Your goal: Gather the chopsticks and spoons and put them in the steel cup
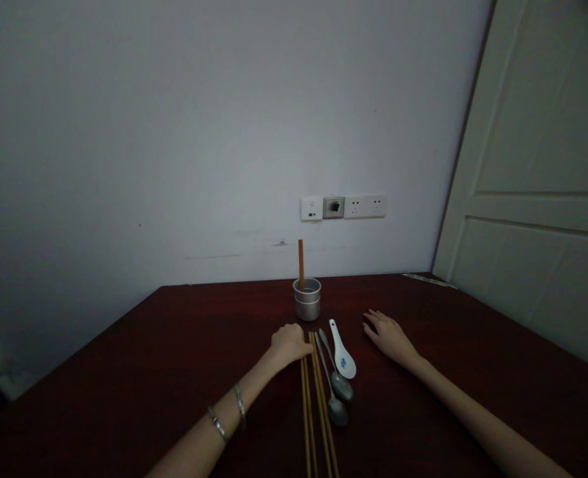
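Note:
My left hand [290,344] is closed at the far ends of a pair of wooden chopsticks [308,411]; its fingertips are partly hidden. A second pair of chopsticks [324,418] lies just right of it, close to my thumb. Farther right are two metal spoons [337,410], side by side with their bowls toward me, and a white ceramic spoon [343,358] with a blue mark. My right hand [388,334] rests on the table to the right of the white spoon, fingers apart, holding nothing. Beyond my left hand stands a metal cup [307,309] with orange-brown chopsticks [301,262] upright in it.
Everything lies on a dark red table [198,345] against a pale wall [198,133]. Sockets and switches [355,207] are set in the wall behind the cup. A white panelled door [537,172] stands at the right, and a flat strip [428,280] lies at the table's back right edge.

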The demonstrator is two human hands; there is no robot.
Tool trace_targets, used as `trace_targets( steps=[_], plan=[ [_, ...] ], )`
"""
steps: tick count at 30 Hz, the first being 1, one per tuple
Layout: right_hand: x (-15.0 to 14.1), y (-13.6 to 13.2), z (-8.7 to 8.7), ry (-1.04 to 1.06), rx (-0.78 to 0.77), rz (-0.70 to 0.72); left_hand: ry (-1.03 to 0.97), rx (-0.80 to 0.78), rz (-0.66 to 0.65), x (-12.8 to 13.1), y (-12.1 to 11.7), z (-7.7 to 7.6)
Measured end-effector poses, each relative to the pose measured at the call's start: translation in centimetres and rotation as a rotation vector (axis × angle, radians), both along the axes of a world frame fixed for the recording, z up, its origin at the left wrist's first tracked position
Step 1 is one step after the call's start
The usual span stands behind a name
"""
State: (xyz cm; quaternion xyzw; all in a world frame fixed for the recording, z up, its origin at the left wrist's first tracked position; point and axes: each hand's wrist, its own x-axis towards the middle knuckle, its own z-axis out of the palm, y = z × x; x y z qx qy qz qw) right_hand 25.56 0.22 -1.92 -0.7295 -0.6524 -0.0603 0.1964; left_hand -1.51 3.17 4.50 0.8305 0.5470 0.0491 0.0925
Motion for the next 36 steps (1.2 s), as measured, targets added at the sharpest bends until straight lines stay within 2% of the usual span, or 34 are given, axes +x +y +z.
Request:
trace_targets(
  steps=[7, 15, 20, 29, 32, 36],
  plan=[
    [-0.2, -0.2, 0.3, -0.012, -0.013, -0.005, 0.02, 0.02, 0.013, 0.3, -0.1, -0.2],
    [-0.2, -0.2, 0.4, -0.023, -0.024, -0.003, 0.08, 0.009, -0.025, 0.3, -0.4, 0.6],
    [-0.2, -0.1, 0.2, -0.007, -0.012, -0.004, 0.054, 0.0, -0.018, 0.1, -0.4, 0.8],
    [-0.4, -0.3, 0.5, 0.023, 0.005, 0.005, -0.041, 0.007, 0.018, -0.7, -0.4, 0.1],
    [-0.4, -0.3, 0.4, 0.044, 0.012, 0.016, -0.097, 0.052, 0.026, -0.8, -0.4, 1.1],
    [0.1, -0.4, 1.1, 0.181, 0.068, 0.056, -0.18, 0.164, 0.031, -1.3, -0.4, 4.0]
  ],
)
